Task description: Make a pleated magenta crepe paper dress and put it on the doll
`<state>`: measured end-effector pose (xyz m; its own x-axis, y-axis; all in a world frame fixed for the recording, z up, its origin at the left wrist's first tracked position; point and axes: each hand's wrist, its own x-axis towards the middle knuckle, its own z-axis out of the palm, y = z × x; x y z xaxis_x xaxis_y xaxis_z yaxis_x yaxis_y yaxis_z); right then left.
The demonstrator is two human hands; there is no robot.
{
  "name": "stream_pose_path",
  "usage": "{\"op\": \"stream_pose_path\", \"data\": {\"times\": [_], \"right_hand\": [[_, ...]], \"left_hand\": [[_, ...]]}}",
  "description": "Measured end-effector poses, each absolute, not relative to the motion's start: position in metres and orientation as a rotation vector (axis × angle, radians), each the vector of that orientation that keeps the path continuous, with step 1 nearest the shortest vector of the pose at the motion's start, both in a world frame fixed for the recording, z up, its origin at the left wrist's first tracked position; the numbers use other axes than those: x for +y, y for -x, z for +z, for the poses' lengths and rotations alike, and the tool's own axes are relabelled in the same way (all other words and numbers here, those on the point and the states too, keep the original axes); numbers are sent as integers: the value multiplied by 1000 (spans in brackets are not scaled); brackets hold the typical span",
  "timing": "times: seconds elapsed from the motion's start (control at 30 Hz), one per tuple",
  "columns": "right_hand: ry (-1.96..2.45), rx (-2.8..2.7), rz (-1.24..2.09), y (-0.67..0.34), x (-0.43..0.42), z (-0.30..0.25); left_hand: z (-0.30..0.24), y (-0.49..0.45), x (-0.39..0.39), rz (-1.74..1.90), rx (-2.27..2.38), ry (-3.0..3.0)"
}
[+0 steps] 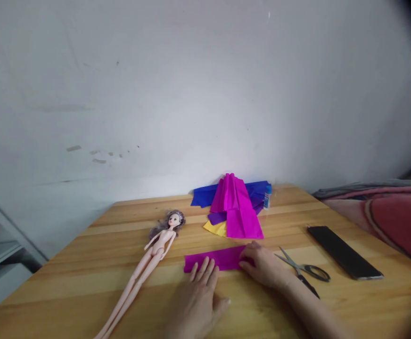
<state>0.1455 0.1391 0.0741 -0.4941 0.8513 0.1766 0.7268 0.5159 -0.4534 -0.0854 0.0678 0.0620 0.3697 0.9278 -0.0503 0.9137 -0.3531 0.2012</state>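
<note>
A strip of magenta crepe paper [226, 258] lies lengthwise on the wooden table in front of me. My left hand [201, 299] rests flat near its left end, fingers spread, thumb out to the side. At the right end, the curled fingers of my right hand [264, 266] grip the paper, covering that edge. Just right of that hand lie scissors [298, 268] with dark handles, their blades parted; my right forearm passes close to one handle. An undressed doll [156, 249] with long greyish hair lies on its back at the left.
Pleated magenta paper [235, 207] lies over blue [202, 196], purple and yellow [217, 229] sheets by the wall. A glue stick [267, 198] stands beside them. A black phone [345, 254] lies at the right. Beyond the right edge is reddish bedding [399, 226].
</note>
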Motion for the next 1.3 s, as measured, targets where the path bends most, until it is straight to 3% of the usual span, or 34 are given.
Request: {"op": "stream_pose_path", "data": {"times": [0.3, 1.03, 1.3], "right_hand": [[1379, -2454, 303, -140, 143, 67], [1421, -2335, 525, -172, 150, 64], [1446, -2380, 454, -161, 142, 69]], "left_hand": [[76, 54, 73, 3, 1800, -2267], [42, 58, 70, 147, 1639, -2400], [45, 58, 69, 146, 1625, -2414]]}}
